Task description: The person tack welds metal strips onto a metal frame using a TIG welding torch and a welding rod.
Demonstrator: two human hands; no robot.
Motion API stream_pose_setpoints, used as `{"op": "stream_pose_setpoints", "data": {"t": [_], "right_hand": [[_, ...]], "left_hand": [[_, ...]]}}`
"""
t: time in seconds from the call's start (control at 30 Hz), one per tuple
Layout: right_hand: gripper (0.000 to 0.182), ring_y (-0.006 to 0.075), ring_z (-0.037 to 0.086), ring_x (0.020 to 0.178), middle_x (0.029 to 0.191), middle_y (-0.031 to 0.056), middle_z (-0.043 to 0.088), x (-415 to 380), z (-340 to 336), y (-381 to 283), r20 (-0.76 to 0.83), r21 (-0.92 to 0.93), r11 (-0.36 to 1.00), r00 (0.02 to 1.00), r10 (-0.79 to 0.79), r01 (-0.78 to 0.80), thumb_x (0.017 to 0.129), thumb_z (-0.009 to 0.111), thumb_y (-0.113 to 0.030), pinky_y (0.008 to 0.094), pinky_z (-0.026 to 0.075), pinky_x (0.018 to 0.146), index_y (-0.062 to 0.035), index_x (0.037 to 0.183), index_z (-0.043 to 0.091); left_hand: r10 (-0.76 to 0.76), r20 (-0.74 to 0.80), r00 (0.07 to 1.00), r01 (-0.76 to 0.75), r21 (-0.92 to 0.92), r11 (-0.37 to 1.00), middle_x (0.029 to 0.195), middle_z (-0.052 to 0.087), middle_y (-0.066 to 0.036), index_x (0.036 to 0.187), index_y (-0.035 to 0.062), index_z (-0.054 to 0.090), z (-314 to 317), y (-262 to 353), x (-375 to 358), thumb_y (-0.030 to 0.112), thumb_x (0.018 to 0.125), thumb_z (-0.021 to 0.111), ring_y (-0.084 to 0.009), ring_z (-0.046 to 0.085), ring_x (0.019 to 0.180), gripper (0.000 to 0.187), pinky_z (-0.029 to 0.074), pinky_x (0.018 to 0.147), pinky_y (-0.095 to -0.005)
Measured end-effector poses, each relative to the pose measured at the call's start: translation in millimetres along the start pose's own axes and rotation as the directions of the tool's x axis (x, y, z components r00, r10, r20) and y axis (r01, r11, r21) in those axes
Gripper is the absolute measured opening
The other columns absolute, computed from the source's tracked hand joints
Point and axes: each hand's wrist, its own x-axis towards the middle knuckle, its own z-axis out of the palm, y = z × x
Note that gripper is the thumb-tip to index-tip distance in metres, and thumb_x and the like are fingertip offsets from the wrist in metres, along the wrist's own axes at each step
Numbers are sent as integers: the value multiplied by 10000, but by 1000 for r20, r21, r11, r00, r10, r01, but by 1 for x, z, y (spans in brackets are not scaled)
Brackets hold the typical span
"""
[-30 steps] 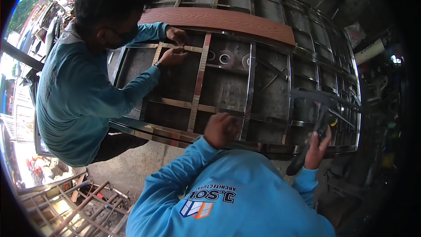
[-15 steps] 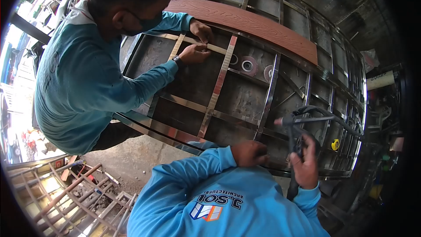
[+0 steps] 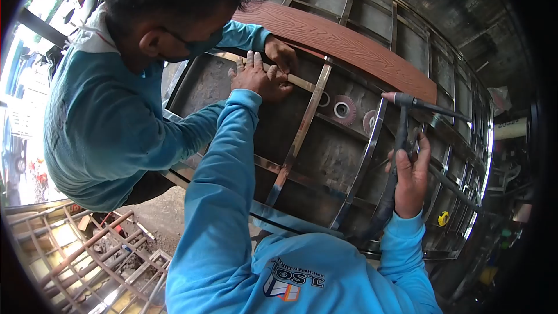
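Observation:
My left hand (image 3: 256,78) is stretched out flat with its fingers spread, overlapping a co-worker's hands beside a narrow metal bar (image 3: 300,82) of the frame. The co-worker's far hand (image 3: 281,53) rests at that same bar, its fingers low on it; the nearer one is mostly hidden behind mine. In my right hand (image 3: 411,175) is a TIG welding torch (image 3: 401,122), gripped by its handle, with the pinkish nozzle (image 3: 389,97) pointing left above the frame. A dark cable runs from the torch.
A shiny metal grid frame (image 3: 300,134) spreads across the work area. On it lie a red-brown wood-grain plank (image 3: 349,40), flap discs (image 3: 344,110) and a yellow tape measure (image 3: 443,218). The co-worker (image 3: 110,116) leans in from the left. Rusty bars (image 3: 87,250) stand at lower left.
My left hand has moved from the frame's near edge up and left to the co-worker's hands, its fingers spreading. My right hand has raised the torch farther over the frame.

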Motion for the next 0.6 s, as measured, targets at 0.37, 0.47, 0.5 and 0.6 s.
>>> {"op": "stream_pose_setpoints", "data": {"t": [0.37, 0.47, 0.5, 0.6], "right_hand": [[646, 102, 572, 823, 1012, 72, 626, 29, 8, 15, 0, 67, 997, 999, 46, -46, 1023, 635, -277, 257, 503, 724, -26, 1521, 310], [636, 100, 571, 827, 1029, 66, 628, 43, 25, 15, 25, 225, 971, 997, 73, -77, 1024, 634, -254, 258, 504, 736, -32, 1524, 309], [608, 103, 572, 840, 1044, 60, 627, 46, 32, 18, 51, 326, 943, 997, 56, -70, 1026, 631, -219, 260, 505, 745, -46, 1517, 318], [579, 110, 576, 842, 1041, 57, 626, 45, 42, 25, 140, 361, 928, 989, 46, -94, 1029, 626, -192, 265, 504, 756, -58, 1505, 325]], "left_hand": [[100, -576, 811, -447, -500, 742, 1235, 658, -193, 1217, 6, 660, 15, 59, -70, 373, 900, 733, -399, 584, 1213, 490, 423, 1044, -512], [352, -384, 854, -431, -900, 63, 973, 693, -112, 1196, 1, 683, 48, 127, -125, 280, 997, 658, -232, 642, 853, 343, 504, 775, -342], [400, -353, 846, -298, -935, -194, 938, 685, -71, 1210, 1, 682, 54, 145, -133, 279, 1033, 620, -167, 623, 806, 336, 495, 737, -302], [345, -119, 931, 43, -904, -426, 939, 662, -11, 1220, -1, 686, 60, 164, -133, 293, 1077, 550, -80, 577, 821, 353, 479, 752, -259]]}}
